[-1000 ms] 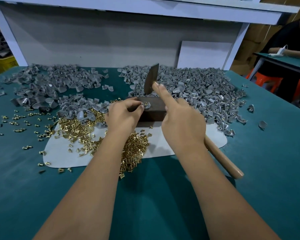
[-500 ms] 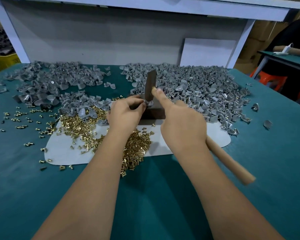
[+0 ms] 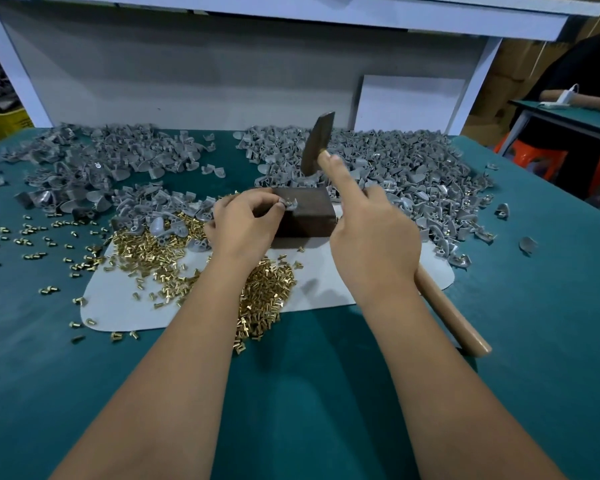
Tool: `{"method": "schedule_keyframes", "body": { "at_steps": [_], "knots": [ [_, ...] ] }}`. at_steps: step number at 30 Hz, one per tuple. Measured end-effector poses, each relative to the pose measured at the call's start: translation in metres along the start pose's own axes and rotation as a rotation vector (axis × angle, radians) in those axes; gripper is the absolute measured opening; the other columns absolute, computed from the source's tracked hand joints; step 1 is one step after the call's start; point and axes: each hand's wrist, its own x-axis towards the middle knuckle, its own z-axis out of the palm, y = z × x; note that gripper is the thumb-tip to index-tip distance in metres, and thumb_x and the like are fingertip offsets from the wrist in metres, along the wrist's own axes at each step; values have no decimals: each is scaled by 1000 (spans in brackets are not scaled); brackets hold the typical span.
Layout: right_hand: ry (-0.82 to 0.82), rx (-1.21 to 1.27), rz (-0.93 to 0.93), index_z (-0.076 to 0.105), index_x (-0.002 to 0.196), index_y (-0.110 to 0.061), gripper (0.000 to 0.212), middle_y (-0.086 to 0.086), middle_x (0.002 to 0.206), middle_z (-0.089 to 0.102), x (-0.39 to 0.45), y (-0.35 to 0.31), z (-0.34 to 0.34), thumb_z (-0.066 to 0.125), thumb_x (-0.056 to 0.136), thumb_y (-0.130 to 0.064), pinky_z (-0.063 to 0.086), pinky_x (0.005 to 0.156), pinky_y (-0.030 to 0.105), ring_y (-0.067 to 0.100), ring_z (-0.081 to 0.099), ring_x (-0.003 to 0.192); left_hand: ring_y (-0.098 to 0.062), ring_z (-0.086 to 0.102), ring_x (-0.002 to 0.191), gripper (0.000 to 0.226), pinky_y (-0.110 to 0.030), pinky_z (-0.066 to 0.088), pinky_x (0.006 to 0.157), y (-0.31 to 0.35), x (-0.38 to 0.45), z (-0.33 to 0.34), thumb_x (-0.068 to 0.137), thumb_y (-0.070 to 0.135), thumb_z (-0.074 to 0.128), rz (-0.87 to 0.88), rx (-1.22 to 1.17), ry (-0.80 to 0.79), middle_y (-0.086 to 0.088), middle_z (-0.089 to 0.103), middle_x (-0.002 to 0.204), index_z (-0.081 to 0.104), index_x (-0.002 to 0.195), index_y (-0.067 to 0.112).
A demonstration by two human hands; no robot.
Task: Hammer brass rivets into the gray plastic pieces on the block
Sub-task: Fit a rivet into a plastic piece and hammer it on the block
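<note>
A dark metal block [image 3: 307, 216] sits on a white mat [image 3: 319, 289] in the middle of the green table. My left hand [image 3: 245, 226] pinches a small gray plastic piece [image 3: 290, 204] with a brass rivet in it on the block's top left corner. My right hand [image 3: 371, 237] grips a hammer by its wooden handle [image 3: 454, 317], index finger stretched along it. The hammer head [image 3: 317, 143] is raised above the block. A heap of brass rivets [image 3: 174, 265] lies on the mat under my left forearm.
Gray plastic pieces lie in a pile at the back left [image 3: 84, 161] and in a larger pile at the back right [image 3: 413, 174]. Loose rivets [image 3: 32, 237] scatter over the green table at left. A white panel [image 3: 409, 102] leans against the back wall. Another person sits at a far-right table [image 3: 568, 116].
The hammer head came down onto the piece on the block half a second ago and has now risen again. My left hand stays at the block's corner.
</note>
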Motion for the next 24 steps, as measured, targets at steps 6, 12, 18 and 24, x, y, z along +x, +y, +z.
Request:
{"method": "schedule_keyframes", "body": {
  "at_steps": [6,12,18,24],
  "knots": [
    [-131,-2,149,27,145,-45,71,10,98,52,10,26,10,50,90,-6,22,49,28,20,40,54,-16,31,133,19,-50,25,113,0,0,0,90,35,62,-43,-74,-18,24,57,115,67,74,42],
    [-206,-6,268,46,124,-18,41,12,93,65,15,44,21,53,85,-9,27,55,31,29,47,71,-15,30,132,20,-49,25,114,1,2,-1,92,35,61,-81,-104,-30,40,45,99,67,74,41],
    [-257,16,281,47,88,-18,10,5,77,54,14,45,27,57,87,-16,23,50,28,28,44,70,-16,28,132,20,-51,26,113,-2,2,0,92,39,60,-49,-59,-33,40,45,102,66,74,43],
    [-281,-23,225,61,88,-15,9,14,92,62,11,38,27,52,89,-17,34,65,33,34,53,85,-16,31,129,18,-51,29,111,-5,1,1,88,40,65,1,-6,5,52,41,86,63,72,48]
  ]
}}
